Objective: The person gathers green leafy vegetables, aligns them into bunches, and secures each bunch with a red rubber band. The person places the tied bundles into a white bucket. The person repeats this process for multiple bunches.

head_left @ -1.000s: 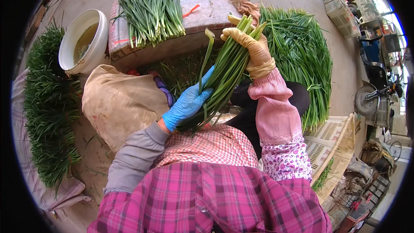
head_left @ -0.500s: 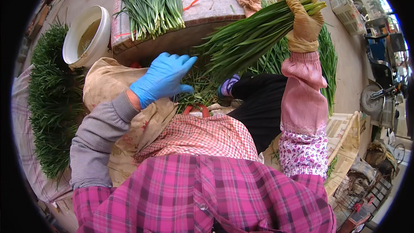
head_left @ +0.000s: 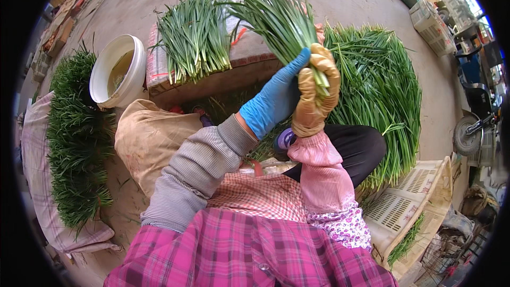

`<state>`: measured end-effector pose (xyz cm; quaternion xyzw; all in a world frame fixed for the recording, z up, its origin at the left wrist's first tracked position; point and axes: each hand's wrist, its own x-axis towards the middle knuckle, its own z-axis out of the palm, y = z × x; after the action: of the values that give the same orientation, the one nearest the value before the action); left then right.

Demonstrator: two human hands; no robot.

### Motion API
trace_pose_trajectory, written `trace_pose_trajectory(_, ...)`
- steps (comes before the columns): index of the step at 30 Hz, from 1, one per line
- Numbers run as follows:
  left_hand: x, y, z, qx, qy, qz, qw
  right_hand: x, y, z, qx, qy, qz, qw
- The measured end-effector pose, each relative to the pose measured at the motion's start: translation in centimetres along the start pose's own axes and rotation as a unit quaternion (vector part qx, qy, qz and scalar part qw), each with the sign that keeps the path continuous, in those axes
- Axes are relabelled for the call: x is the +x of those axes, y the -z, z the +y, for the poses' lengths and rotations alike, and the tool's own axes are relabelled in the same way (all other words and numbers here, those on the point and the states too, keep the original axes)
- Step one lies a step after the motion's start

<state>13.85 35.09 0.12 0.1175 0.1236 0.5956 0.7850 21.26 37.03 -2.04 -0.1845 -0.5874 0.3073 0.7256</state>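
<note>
Right hand [head_left: 320, 85] has the bunch [head_left: 287, 26] gripped by its pale ends, up around the block's [head_left: 247, 50] right end; left hand [head_left: 273, 98] is against it, can't tell how closed. Another bundle [head_left: 194, 37] lies toward the block's left edge, bucket [head_left: 135, 77] just beside that, big pile [head_left: 380, 90] off the right end.

Two gloved hands, so one left hand [head_left: 273, 98] plus one right hand [head_left: 314, 93], are touching one bunch of leafy stalks [head_left: 289, 32] near the low block [head_left: 252, 50]. Three more lots of greens are lying around: one pile [head_left: 194, 37] on the block, one heap [head_left: 377, 95] right of it, one clump [head_left: 79, 138] off left. Also, one white bucket [head_left: 135, 82] is sitting just left of the block.
</note>
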Motion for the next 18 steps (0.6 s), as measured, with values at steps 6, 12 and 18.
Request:
trace_pose_trajectory(6, 1.4, 14.9, 0.2, -0.04, 0.034, 0.141, 0.989, -10.0, 1.0, 6.1, -0.042, -0.345, -0.045, 0.937)
trace_pose_trajectory(12, -1.1, 16.8, -1.5, -0.046, 0.033, 0.269, 0.962, -13.1, 3.0, 9.2, -0.158, -0.443, -0.09, 0.878)
trace_pose_trajectory(18, -2.4, 20.1, -0.8, -0.007, 0.055, 0.251, 0.967, -13.2, 3.4, 9.2, -0.061, -0.557, -0.039, 0.828)
